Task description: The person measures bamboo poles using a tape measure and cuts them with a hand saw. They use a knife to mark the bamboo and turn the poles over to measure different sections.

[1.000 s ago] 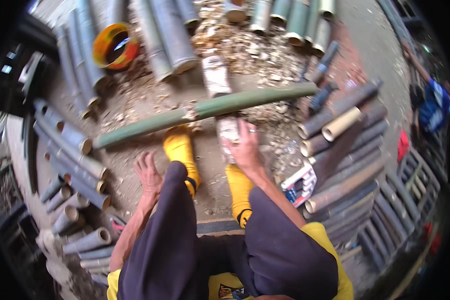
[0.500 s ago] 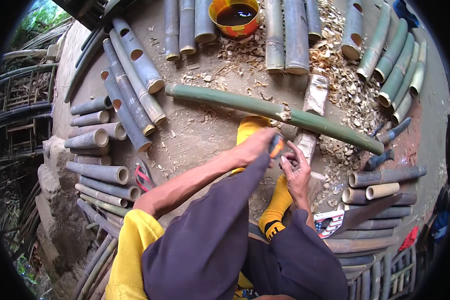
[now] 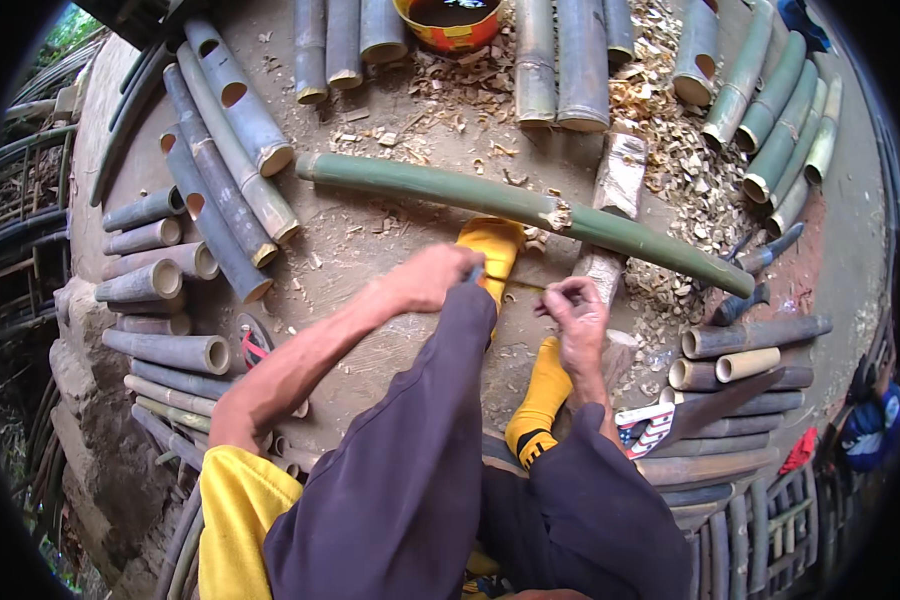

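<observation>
My left hand (image 3: 433,277) is closed around a small tape measure, mostly hidden behind my raised knee; only a bit of its blue and orange case (image 3: 482,274) shows. A thin yellowish tape (image 3: 515,284) stretches from it toward my right hand (image 3: 575,315), whose thumb and fingers pinch its end. Just beyond both hands, a long green bamboo pole (image 3: 450,197) lies slantwise, with a rough chipped spot at a node. Its right part rests across a pale, hacked log (image 3: 620,180). My yellow-socked feet are below the pole.
Grey bamboo tubes (image 3: 225,190), some with cut holes, lie at left. Wood chips (image 3: 685,200) cover the ground at right. A red-yellow bowl of dark liquid (image 3: 450,28) stands at the back. A large knife (image 3: 720,405) with a patterned handle (image 3: 647,428) lies at right on bamboo.
My hands have moved apart, the left one to the left, and a length of tape now shows between them. The whole view has shifted slightly; the green pole appears unmoved on the log.
</observation>
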The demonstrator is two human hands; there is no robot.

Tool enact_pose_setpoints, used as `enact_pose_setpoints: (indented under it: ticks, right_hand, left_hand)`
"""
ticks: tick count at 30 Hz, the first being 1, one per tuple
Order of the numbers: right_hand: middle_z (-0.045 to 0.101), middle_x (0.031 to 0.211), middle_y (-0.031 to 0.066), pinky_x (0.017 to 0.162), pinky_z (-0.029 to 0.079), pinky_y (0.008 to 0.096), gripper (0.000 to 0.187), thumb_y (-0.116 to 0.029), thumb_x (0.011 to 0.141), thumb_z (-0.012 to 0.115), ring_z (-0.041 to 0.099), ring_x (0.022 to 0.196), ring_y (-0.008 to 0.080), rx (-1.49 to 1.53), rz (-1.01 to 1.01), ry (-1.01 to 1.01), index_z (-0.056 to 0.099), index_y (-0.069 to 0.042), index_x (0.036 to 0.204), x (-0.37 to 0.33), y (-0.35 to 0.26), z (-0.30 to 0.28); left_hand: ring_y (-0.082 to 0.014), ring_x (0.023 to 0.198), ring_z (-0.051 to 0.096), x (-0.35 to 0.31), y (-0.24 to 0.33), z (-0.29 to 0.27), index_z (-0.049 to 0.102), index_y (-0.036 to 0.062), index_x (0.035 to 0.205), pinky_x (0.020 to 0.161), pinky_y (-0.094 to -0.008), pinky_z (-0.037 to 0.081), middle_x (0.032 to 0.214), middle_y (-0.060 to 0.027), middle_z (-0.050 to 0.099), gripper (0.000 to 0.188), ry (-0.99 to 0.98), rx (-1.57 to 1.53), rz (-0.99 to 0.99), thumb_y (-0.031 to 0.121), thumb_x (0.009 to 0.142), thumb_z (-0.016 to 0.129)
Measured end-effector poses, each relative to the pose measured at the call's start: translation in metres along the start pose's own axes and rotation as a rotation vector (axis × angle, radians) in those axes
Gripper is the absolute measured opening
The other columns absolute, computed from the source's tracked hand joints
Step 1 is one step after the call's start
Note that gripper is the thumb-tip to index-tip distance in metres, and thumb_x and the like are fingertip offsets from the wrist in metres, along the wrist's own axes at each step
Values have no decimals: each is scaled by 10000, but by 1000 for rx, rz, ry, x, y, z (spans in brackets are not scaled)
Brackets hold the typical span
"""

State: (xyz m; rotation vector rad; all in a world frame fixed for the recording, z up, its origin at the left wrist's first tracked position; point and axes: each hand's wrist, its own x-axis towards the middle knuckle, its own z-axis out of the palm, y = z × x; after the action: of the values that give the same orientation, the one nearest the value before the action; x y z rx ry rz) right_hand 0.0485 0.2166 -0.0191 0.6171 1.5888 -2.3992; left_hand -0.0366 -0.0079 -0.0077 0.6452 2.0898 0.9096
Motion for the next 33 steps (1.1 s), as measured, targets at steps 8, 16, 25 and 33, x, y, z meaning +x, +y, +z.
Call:
enact_pose_setpoints:
  ticks: [8,16,25,33]
  right_hand:
    - [617,807,123,610,545,295,152,23,835,609,636,653,196,115,-244,444,544,34,973,40,-8,-10]
    - [619,789,119,586,542,287,164,23,829,621,642,638,195,12,-283,469,527,24,964,54,-6,-27]
    - [614,782,119,589,548,297,142,24,824,629,640,637,204,22,-246,463,513,10,904,55,-11,-28]
    - [611,778,112,592,552,296,141,17,826,631,641,643,195,28,-253,426,514,6,903,56,-4,-28]
  left_hand:
    - [-360,749,644,-34,-62,-72,464,4,1074,678,-443,502,779,-203,646,624,546,113,-474,510,764,659]
    - [-354,787,654,-8,-60,-60,464,157,1269,724,-427,503,766,-195,655,621,516,175,-584,447,762,675]
    - [-327,773,662,-4,-61,-67,505,123,1214,706,-407,513,792,-197,659,584,493,165,-556,421,749,695]
    - [-417,922,606,-6,-54,-73,490,127,1216,807,-463,491,935,-254,632,612,425,82,-580,470,744,672]
